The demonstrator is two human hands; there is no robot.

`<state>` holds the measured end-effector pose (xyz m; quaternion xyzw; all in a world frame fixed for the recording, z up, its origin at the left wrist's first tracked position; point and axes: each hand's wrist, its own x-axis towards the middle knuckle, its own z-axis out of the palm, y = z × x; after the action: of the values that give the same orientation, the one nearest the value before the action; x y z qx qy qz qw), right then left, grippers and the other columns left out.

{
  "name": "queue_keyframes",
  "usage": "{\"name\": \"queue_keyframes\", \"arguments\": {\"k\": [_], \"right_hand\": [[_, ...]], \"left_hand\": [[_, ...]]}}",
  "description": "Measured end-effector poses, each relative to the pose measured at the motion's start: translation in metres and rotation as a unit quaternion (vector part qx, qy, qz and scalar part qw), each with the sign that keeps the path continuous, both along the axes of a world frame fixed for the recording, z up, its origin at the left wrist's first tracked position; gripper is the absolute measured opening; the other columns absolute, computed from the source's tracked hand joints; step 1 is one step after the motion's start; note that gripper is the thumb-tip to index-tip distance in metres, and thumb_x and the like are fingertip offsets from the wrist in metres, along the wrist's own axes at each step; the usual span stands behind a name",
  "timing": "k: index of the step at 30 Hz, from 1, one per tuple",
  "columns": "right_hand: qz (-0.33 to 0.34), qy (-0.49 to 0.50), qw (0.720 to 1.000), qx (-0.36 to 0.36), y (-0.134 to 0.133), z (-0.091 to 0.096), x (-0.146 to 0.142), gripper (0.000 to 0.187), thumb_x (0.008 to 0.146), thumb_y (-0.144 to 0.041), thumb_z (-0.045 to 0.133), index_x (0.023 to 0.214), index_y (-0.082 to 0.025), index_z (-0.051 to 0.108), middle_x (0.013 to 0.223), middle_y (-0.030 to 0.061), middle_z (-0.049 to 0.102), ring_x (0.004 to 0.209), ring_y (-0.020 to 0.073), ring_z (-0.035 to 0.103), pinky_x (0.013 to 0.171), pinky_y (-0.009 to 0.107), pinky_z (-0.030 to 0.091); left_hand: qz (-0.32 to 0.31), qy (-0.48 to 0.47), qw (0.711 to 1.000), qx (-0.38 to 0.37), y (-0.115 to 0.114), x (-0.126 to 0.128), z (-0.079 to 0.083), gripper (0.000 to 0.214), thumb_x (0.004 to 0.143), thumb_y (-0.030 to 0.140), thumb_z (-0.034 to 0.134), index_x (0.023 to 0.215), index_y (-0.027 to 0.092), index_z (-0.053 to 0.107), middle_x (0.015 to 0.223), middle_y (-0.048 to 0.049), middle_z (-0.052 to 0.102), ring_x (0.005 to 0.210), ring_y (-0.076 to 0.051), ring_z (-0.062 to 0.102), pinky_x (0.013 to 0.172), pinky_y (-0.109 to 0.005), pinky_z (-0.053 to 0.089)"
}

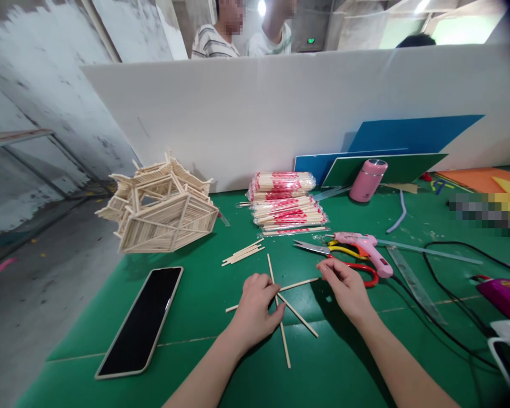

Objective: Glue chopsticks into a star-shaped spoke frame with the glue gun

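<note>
Several thin wooden sticks [301,318] lie crossed like a star on the green tabletop. My left hand [257,306] bends over their crossing, thumb and fingers closed on the sticks there and partly hiding the joint. Just off the right end of one stick, my right hand [342,283] is raised with its fingertips pinched together; whatever is between them is too small to make out. Behind that hand lie scissors [312,247] with red and yellow handles and a pink glue gun [368,249]. A few short loose sticks [243,253] rest beyond my left hand.
A stick-built model [170,212] stands at the back left, above a phone [140,326]. Plastic-wrapped stick bundles [289,212], a pink flask [368,180] and coloured boards [408,136] line the white partition [221,113]. Black cable [437,331] crosses the right side. People are beyond the partition.
</note>
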<state>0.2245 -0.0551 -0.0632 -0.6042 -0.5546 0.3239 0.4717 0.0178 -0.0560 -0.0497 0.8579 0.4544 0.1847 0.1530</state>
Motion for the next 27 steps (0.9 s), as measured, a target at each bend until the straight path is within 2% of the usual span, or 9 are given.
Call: {"name": "queue_keyframes", "arguments": {"k": [5,8,12,15,20,27], "right_hand": [[0.014,-0.021,1.000,0.011,-0.004,0.008,-0.005,0.023,0.077,-0.039,0.046,0.070,-0.018,0.052,0.059,-0.0007,0.047,0.053,0.0118,0.042,0.047,0.022,0.035],[0.075,-0.062,0.995,0.007,-0.010,0.014,-0.013,0.018,0.077,-0.033,0.046,0.069,-0.018,0.051,0.059,-0.0011,0.048,0.053,0.0114,0.044,0.049,0.021,0.036],[0.179,-0.182,0.967,0.011,-0.018,0.019,-0.022,0.010,0.073,-0.027,0.050,0.067,-0.019,0.052,0.060,-0.0022,0.052,0.056,0.0107,0.046,0.051,0.020,0.033],[0.221,-0.266,0.938,0.021,-0.023,0.021,-0.027,0.009,0.070,-0.027,0.053,0.065,-0.020,0.052,0.059,-0.0032,0.053,0.057,0.0105,0.045,0.052,0.021,0.030],[0.232,-0.335,0.913,0.026,-0.025,0.022,-0.032,0.010,0.070,-0.028,0.053,0.064,-0.020,0.051,0.059,-0.0029,0.054,0.058,0.0112,0.046,0.054,0.023,0.026],[0.226,-0.357,0.906,0.024,-0.026,0.017,-0.033,0.010,0.071,-0.028,0.051,0.064,-0.020,0.052,0.060,-0.0025,0.055,0.058,0.0116,0.047,0.053,0.023,0.024]], "left_hand": [[0.001,-0.001,1.000,-0.001,0.000,0.000,0.001,0.021,0.072,0.027,0.049,0.089,0.019,0.059,0.082,-0.0057,0.050,0.079,-0.020,0.044,0.073,-0.034,0.036],[0.002,-0.004,1.000,0.002,0.000,0.000,0.000,0.022,0.072,0.026,0.050,0.091,0.019,0.058,0.083,-0.0053,0.050,0.080,-0.019,0.044,0.074,-0.034,0.036],[-0.001,-0.004,1.000,0.003,0.000,0.000,-0.001,0.022,0.072,0.026,0.049,0.091,0.020,0.058,0.081,-0.0048,0.049,0.079,-0.019,0.044,0.072,-0.034,0.036],[-0.002,-0.007,1.000,0.007,0.000,0.000,-0.002,0.022,0.072,0.025,0.049,0.092,0.019,0.057,0.081,-0.0049,0.049,0.079,-0.019,0.043,0.072,-0.034,0.035],[-0.001,-0.006,1.000,0.007,0.000,0.000,-0.002,0.020,0.071,0.025,0.051,0.089,0.019,0.058,0.082,-0.0050,0.049,0.080,-0.019,0.043,0.073,-0.034,0.035],[0.002,-0.008,1.000,-0.001,-0.001,0.000,0.000,0.019,0.071,0.024,0.051,0.088,0.019,0.058,0.082,-0.0050,0.049,0.080,-0.019,0.042,0.074,-0.034,0.035]]}}
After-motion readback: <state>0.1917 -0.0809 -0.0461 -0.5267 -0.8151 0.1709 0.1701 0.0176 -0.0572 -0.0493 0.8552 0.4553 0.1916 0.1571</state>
